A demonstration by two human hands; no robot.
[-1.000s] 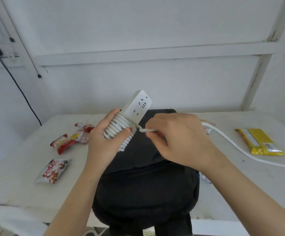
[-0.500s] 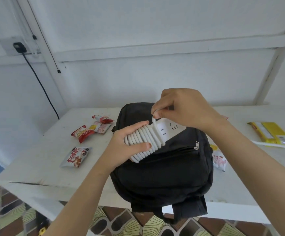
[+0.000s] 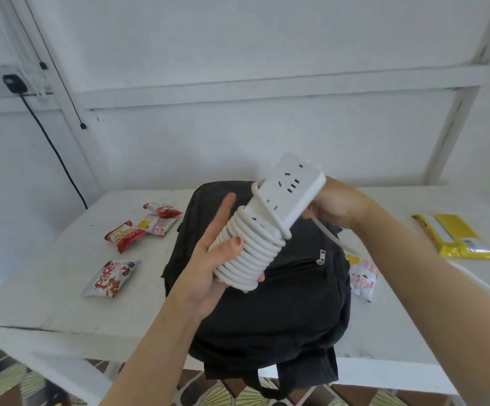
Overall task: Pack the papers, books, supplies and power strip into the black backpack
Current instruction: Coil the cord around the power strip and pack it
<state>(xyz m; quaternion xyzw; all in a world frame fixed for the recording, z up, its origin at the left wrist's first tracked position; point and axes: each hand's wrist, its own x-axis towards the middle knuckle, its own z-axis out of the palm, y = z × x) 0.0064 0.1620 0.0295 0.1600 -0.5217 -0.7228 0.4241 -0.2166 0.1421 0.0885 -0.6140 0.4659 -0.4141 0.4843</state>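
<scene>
**Power strip held above the black backpack**

The white power strip [image 3: 292, 191] is in the air over the black backpack [image 3: 267, 317], tilted with its socket end up and to the right. Its cord [image 3: 249, 256] is coiled in tight turns round the lower half. The left hand [image 3: 208, 271] grips that coiled end: the thumb lies across the turns, a fingertip curls under the lowest coil, and the forefinger points straight up beside them. The right hand [image 3: 336, 205] sits just behind the upper end. A loose length of cord comes out from under it and runs down to the right across the desk [image 3: 47, 303]. Its fingers are mostly hidden by the strip, so I cannot tell what they hold.

The backpack lies flat on the desk, its front zip closed (the metal pull shows). Left of it lie red snack packets [image 3: 125, 235] and a silver packet [image 3: 110, 278]. A pink-and-white packet [image 3: 362, 281] touches its right side, and a yellow package [image 3: 454, 237] lies farther right. A black plug [image 3: 12, 82] sits in a wall socket at upper left.
</scene>
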